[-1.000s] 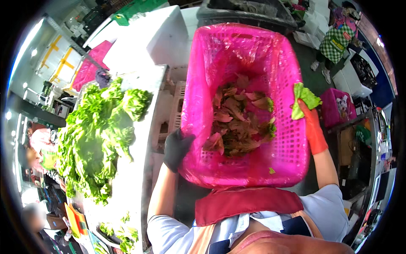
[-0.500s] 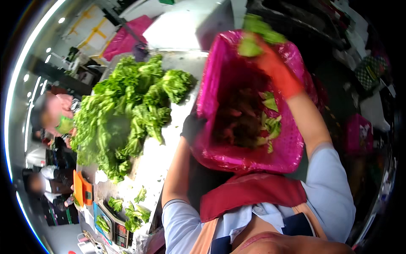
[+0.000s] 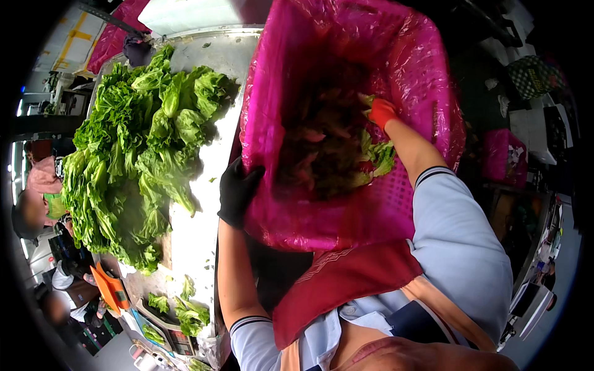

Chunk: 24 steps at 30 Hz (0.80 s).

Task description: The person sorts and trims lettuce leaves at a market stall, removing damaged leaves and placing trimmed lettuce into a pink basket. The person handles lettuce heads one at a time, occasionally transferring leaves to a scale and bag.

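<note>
A magenta plastic basket [image 3: 427,185] with a glossy pink liner stands in front of me, tilted in view. Dark scraps and pale lettuce leaves [image 3: 378,154] lie at its bottom. My left hand [image 3: 237,193], in a black glove, grips the basket's left rim. Down inside, by the right wall, is my right hand [image 3: 382,114] in a red-orange glove. Its fingers are closed around a bit of lettuce whose pale end pokes out past them; the fingertips are partly hidden. To the left, a large heap of green lettuce [image 3: 133,154] covers much of the metal table [image 3: 213,55].
Beside the heap's near end sit an orange tray [image 3: 111,289] and a scale [image 3: 179,340] with loose lettuce pieces around it. A white box [image 3: 198,15] stands at the table's far end. Another pink crate [image 3: 504,157] is at right. Other people are at far left.
My right hand has come down from above the basket's far right rim, with lettuce, into the basket. My left hand keeps to the left rim. The view has shifted, bringing the basket closer.
</note>
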Tool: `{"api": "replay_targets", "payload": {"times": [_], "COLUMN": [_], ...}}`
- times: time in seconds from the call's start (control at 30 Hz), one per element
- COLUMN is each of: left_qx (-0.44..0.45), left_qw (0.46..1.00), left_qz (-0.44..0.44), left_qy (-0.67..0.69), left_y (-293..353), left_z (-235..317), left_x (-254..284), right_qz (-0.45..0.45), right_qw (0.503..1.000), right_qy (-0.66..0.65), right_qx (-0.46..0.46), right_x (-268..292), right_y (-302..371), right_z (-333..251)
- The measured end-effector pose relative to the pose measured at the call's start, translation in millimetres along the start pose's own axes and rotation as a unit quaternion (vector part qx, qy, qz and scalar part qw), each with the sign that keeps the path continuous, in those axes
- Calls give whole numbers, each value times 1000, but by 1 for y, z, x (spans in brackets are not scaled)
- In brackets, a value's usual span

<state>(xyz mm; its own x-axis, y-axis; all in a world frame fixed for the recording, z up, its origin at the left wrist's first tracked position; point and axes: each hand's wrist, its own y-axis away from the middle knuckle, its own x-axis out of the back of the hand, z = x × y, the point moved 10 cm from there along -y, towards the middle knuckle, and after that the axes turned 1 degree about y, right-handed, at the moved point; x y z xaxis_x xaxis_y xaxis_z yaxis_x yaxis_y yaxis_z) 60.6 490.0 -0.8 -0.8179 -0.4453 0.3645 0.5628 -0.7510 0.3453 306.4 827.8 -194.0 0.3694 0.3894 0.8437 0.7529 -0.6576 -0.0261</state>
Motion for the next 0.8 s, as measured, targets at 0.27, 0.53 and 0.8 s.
{"api": "replay_targets", "payload": {"times": [0.27, 0.53, 0.8], "left_qx": [25, -20, -9], "left_qw": [1000, 997, 992], "left_qz": [-4, -17, -36], "left_qy": [7, -71, 121], "left_y": [-8, -15, -29], "left_z": [-11, -32, -48], "left_x": [5, 26, 17], "right_qz": [33, -196, -193], "right_qw": [981, 978, 980], "right_qy": [126, 22, 17], "right_qx": [-142, 68, -53], "right_x": [14, -202, -214], "right_y": [-45, -59, -52], "right_z": [-2, -240, -176]}}
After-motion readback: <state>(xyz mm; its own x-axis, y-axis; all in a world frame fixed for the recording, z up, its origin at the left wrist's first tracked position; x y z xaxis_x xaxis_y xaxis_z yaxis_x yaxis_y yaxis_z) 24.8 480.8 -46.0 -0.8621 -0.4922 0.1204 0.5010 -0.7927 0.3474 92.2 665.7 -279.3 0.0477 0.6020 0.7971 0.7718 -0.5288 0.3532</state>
